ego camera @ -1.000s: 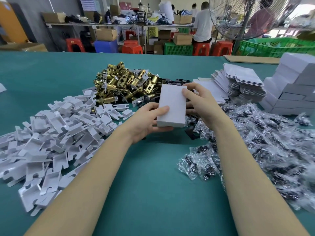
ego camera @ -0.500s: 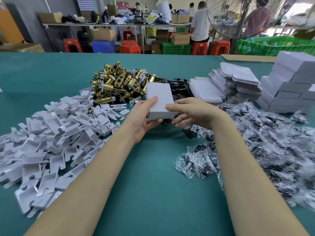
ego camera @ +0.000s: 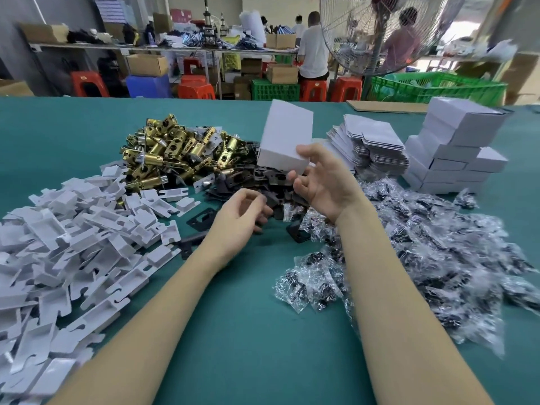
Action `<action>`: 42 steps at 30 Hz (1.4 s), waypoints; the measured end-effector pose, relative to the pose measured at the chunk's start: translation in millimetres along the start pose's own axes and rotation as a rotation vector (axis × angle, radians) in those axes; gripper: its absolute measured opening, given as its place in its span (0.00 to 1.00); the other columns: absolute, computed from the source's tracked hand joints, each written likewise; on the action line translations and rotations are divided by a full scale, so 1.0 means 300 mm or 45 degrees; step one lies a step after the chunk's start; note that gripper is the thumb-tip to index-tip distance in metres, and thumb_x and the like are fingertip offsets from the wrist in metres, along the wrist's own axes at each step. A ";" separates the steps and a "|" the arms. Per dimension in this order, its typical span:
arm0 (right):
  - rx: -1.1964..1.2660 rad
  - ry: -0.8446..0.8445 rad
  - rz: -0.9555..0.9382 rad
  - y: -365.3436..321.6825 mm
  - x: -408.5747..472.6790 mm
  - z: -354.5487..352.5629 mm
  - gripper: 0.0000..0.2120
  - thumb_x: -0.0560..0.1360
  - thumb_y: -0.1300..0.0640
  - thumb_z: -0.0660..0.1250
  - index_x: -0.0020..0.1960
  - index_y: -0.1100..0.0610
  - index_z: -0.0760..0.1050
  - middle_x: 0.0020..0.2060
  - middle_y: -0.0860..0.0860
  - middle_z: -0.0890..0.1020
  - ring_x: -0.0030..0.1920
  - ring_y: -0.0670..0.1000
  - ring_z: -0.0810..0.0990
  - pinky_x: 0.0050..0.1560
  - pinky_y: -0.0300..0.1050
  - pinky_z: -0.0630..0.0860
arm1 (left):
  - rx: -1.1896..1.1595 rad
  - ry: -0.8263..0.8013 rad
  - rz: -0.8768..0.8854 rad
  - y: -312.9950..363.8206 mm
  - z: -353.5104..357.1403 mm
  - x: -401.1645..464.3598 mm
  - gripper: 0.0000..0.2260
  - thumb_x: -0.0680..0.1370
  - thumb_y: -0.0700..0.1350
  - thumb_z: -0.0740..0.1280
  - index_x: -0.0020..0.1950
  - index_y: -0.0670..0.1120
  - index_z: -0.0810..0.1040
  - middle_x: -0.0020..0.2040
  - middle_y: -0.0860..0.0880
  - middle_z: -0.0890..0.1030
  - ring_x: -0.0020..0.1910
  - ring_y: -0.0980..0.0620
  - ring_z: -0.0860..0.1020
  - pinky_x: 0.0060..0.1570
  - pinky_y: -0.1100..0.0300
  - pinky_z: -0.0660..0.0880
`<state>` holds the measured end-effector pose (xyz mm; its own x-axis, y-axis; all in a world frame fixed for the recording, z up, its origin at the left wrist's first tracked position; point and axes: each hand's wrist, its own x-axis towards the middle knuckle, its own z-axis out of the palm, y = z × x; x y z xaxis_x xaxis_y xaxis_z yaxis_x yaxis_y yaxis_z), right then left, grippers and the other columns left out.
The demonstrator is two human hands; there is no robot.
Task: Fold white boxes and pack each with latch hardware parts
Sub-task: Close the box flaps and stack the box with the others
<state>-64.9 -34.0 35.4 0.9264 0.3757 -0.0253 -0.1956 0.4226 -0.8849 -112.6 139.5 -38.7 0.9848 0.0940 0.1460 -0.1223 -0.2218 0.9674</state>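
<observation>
A closed white box (ego camera: 285,135) hangs tilted above the table's middle, its far end raised. My right hand (ego camera: 324,185) pinches its near right corner, thumb on top and fingers underneath. Lower and to the left, my left hand (ego camera: 239,217) hovers over dark strike plates (ego camera: 263,178) with fingers loosely curled and nothing in them. A heap of brass latches (ego camera: 169,150) lies behind it.
White card inserts (ego camera: 73,229) cover the left of the green table (ego camera: 233,331). Bagged screws (ego camera: 423,244) spread on the right. Flat box blanks (ego camera: 371,141) and stacked finished boxes (ego camera: 455,147) stand at the back right. People work beyond a fan (ego camera: 377,33).
My left hand let go of the box and dropped toward the table. My right hand lifted the box up and to the right, tilting its far end upward.
</observation>
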 end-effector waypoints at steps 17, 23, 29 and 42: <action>0.281 0.470 -0.429 -0.144 -0.080 -0.086 0.11 0.77 0.60 0.68 0.58 0.61 0.75 0.41 0.54 0.82 0.33 0.47 0.81 0.27 0.34 0.75 | 0.497 0.031 0.199 -0.007 0.022 -0.015 0.01 0.80 0.46 0.70 0.49 0.52 0.81 0.43 0.56 0.84 0.42 0.60 0.80 0.40 0.75 0.72; 0.431 1.046 -0.728 -0.215 -0.106 -0.151 0.14 0.75 0.60 0.71 0.56 0.63 0.71 0.46 0.57 0.78 0.29 0.46 0.78 0.27 0.35 0.72 | 0.477 0.021 0.200 -0.007 0.023 -0.017 0.02 0.80 0.46 0.69 0.49 0.53 0.80 0.43 0.55 0.85 0.43 0.58 0.82 0.42 0.72 0.74; 0.518 1.382 -0.680 -0.208 -0.120 -0.231 0.20 0.76 0.60 0.70 0.63 0.61 0.66 0.48 0.56 0.76 0.30 0.47 0.72 0.28 0.35 0.71 | 0.469 0.023 0.200 -0.005 0.025 -0.019 0.02 0.80 0.46 0.69 0.48 0.52 0.80 0.43 0.54 0.85 0.44 0.55 0.82 0.44 0.67 0.76; 0.692 1.479 -0.611 -0.204 -0.130 -0.391 0.12 0.79 0.64 0.69 0.59 0.64 0.70 0.49 0.57 0.78 0.30 0.47 0.73 0.27 0.34 0.74 | 0.534 0.026 0.193 -0.004 0.036 -0.015 0.03 0.80 0.45 0.70 0.48 0.53 0.79 0.42 0.57 0.83 0.42 0.61 0.80 0.42 0.68 0.73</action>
<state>-51.5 -171.4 36.1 0.6198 -0.6861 -0.3810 0.3671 0.6826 -0.6319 -115.7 129.0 -42.8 0.9565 0.0484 0.2878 -0.2002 -0.6086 0.7678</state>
